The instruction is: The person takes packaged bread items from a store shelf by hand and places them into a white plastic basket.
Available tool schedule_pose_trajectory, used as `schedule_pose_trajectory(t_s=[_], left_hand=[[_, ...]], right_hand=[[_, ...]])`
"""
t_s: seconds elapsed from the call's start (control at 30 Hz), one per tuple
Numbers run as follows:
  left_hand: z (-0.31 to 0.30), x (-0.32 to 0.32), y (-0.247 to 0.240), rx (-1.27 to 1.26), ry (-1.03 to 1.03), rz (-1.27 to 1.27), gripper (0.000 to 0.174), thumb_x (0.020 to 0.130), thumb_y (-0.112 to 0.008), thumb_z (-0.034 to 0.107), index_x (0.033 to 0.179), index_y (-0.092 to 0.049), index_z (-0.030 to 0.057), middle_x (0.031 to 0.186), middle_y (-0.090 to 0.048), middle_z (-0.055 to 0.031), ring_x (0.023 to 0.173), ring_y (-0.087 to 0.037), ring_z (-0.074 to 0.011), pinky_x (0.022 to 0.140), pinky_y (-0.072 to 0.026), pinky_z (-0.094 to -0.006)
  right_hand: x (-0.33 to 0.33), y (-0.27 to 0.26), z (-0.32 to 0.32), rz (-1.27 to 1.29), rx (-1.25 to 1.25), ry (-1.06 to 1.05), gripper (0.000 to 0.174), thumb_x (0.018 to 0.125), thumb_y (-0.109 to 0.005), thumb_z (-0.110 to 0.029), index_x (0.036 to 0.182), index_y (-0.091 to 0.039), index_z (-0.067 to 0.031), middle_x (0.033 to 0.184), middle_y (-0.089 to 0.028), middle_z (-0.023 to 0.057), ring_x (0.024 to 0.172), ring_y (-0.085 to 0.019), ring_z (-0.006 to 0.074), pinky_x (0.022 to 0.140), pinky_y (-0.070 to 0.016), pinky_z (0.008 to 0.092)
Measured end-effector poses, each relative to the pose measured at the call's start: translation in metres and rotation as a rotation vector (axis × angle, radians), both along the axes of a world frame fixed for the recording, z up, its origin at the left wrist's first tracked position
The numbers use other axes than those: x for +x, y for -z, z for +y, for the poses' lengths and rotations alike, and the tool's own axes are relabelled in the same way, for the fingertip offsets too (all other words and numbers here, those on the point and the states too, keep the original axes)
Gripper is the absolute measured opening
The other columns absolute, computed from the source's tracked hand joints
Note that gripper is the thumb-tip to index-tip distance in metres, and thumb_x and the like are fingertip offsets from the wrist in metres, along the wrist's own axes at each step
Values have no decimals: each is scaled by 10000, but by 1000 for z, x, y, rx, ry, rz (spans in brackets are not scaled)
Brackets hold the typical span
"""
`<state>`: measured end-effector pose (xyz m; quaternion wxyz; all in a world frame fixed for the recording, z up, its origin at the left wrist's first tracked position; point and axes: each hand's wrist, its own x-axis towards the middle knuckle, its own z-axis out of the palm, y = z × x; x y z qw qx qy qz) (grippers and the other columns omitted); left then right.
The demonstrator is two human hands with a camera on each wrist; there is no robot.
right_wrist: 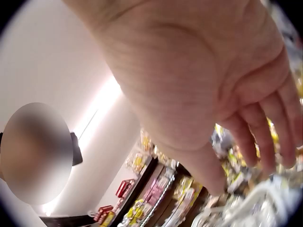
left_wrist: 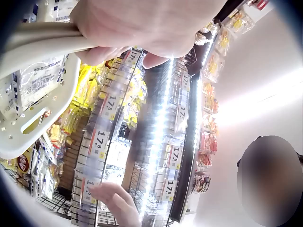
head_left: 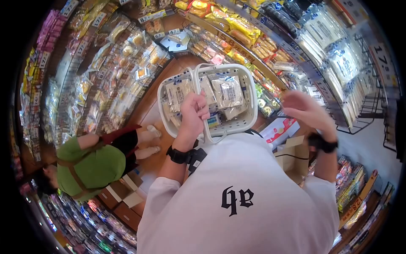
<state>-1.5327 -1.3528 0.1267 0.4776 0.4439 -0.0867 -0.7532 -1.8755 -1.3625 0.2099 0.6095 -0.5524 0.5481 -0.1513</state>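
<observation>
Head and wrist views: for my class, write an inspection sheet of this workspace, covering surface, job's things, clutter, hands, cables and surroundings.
Surface: brown floor partly visible beyond the basket; no worktop seen.
Job's things: pale perforated basket holding several clear-wrapped packets; its handle is raised.
Clutter: open carton to the right; another carton to the left.
Hands: left hand grips the basket handle; right hand is open and holds nothing, near the shelves.
Cables: nothing seen.
Surroundings: packed shop shelves with price labels; person in green to the left.
</observation>
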Motion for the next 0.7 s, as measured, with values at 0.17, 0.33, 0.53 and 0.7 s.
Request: schedule_pose_trajectory(t_s=[0.17,0.33,0.53,0.7], left_hand=[[1,-11,-24,-21,34,-21,162,823,-474,213,938,-494,102,639,-350,53,474,-278,-61,427,-245,-229],[8,-18,-26,-24,60,-21,156,829,-477,206,946,-492,105,644,-358,56,470,-282,-59,429,-250,-225],[13,-20,-6,-9,40,12,148,837,-486,206,945,-491,106,643,-359,59,475,-288,-59,433,-259,-225],[11,-19,-5,-33,47,10,149,845,-490,219,945,-480,109,640,-350,60,482,-292,-60,440,-262,-223]], right_hand=[[93,132,-30,-88,-174,229,554,859,-689,-196,1252,-440,105,1196,-591,245,1107,-608,295,914,-503,352],[136,133,-32,558,-448,145,464,768,-758,-171,1035,-480,87,984,-609,312,958,-614,431,823,-508,443],[125,110,-11,409,-737,223,543,698,-804,-136,1110,-499,45,962,-624,234,899,-615,409,789,-512,439],[86,114,-5,329,-731,296,425,759,-748,-104,1105,-549,39,972,-663,164,836,-665,323,752,-536,363]])
